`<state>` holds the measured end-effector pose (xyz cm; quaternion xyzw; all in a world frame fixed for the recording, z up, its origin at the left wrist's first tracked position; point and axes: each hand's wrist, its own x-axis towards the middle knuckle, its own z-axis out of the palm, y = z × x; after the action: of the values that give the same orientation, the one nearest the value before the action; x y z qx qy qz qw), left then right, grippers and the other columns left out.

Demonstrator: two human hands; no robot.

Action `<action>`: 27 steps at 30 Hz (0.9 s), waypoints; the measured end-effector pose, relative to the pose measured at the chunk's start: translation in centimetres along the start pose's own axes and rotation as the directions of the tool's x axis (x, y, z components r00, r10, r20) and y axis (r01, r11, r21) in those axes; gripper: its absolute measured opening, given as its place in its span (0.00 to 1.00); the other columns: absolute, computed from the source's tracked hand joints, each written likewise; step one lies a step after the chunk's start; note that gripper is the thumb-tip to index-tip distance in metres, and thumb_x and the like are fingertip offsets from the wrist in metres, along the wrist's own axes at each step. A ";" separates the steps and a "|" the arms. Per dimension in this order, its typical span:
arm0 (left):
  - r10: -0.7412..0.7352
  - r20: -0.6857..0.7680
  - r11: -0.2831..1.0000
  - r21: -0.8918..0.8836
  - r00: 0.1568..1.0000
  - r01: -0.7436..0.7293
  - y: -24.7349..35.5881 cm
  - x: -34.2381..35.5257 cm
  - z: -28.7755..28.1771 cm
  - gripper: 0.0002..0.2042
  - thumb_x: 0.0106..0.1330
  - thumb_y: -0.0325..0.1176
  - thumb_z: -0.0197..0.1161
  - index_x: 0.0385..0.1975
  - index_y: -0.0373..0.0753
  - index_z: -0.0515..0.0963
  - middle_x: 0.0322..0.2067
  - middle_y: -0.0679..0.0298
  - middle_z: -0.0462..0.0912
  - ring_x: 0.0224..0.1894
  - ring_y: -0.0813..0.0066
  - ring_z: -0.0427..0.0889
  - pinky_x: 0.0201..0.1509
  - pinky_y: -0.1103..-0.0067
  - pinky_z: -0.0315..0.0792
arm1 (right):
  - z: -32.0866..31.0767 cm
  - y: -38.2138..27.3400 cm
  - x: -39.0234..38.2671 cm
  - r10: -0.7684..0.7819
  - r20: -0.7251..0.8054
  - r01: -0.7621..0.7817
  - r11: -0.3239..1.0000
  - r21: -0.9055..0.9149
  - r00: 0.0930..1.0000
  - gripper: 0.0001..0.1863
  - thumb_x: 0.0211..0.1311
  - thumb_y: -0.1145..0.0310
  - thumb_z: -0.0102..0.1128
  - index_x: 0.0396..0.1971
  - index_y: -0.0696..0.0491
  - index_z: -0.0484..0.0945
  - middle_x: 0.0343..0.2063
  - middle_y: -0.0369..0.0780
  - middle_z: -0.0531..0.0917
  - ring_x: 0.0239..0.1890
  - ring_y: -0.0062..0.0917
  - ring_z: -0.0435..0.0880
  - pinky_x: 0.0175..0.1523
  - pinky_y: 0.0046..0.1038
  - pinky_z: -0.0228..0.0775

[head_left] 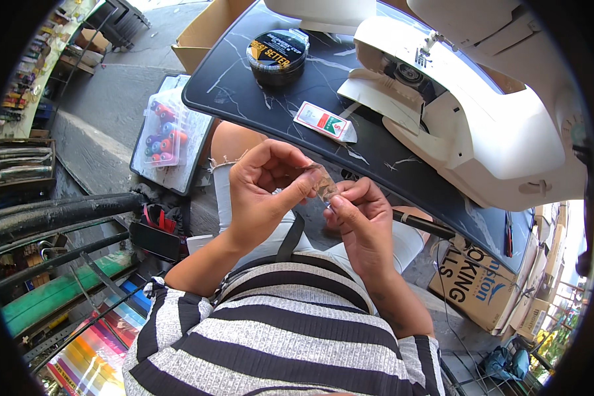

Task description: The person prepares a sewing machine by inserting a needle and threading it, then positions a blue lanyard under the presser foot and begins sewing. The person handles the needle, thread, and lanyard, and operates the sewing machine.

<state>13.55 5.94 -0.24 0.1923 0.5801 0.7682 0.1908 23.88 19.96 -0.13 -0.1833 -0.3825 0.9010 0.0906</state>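
Note:
Over my lap, a small, crinkled brown piece (325, 184), partly see-through like a little wrapper, is stretched between my two hands. My left hand (263, 188) pinches its upper left end between thumb and fingers. The thumb and forefinger of my right hand (363, 221) grip its lower right end. Fingertips cover both ends, and I cannot make out whether anything is inside. Just beyond them on the dark marbled table lies a flat white packet (323, 121) with red and green print. The white sewing machine (468, 119) stands at the right, its opened front cover near the packet.
A round black container (278, 58) sits on the dark table (228, 86). At the left, a clear box of thread spools (165, 135) rests on a pale board. Scissors (508, 234) lie by the table's right edge, above cardboard boxes (475, 287). Metal bars (53, 218) flank my left side.

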 end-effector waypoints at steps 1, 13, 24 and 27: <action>0.011 -0.003 0.999 0.053 1.000 -0.010 -0.1 -0.1 0.1 0.08 0.65 0.21 0.67 0.41 0.34 0.76 0.36 0.63 0.84 0.35 0.81 0.85 0.33 0.86 0.80 | 0.0 0.1 -0.2 0.032 -0.008 -0.032 0.999 0.030 0.999 0.09 0.61 0.77 0.68 0.35 0.56 0.75 0.35 0.42 0.83 0.35 0.22 0.84 0.39 0.22 0.76; 0.259 0.078 0.939 0.214 0.963 -0.269 -0.7 -0.1 0.5 0.10 0.64 0.19 0.67 0.44 0.33 0.83 0.44 0.60 0.82 0.42 0.80 0.84 0.38 0.86 0.80 | -0.5 1.4 -1.1 0.070 -0.049 -0.067 0.996 0.067 0.996 0.11 0.62 0.79 0.68 0.41 0.56 0.76 0.39 0.39 0.84 0.38 0.20 0.84 0.42 0.22 0.76; -0.146 0.147 0.977 -0.133 0.978 0.166 -0.3 -0.4 -0.1 0.09 0.66 0.22 0.66 0.45 0.30 0.83 0.48 0.52 0.84 0.47 0.74 0.84 0.49 0.80 0.80 | -0.5 0.6 -1.3 -0.354 0.188 0.401 0.795 -0.456 0.916 0.19 0.53 0.84 0.72 0.46 0.60 0.82 0.40 0.39 0.82 0.44 0.21 0.84 0.48 0.24 0.79; -0.125 0.125 0.985 -0.102 0.984 0.138 0.1 -0.6 0.1 0.10 0.65 0.20 0.66 0.45 0.31 0.83 0.47 0.53 0.85 0.48 0.73 0.84 0.51 0.79 0.80 | -1.0 0.0 -1.0 -0.382 0.280 0.473 0.675 -0.566 0.881 0.21 0.50 0.82 0.75 0.46 0.58 0.84 0.40 0.40 0.83 0.43 0.23 0.84 0.46 0.25 0.80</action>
<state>14.10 5.72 -0.20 0.1877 0.5359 0.7720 0.2856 25.17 20.36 -0.53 -0.0452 -0.6938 0.6882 0.2072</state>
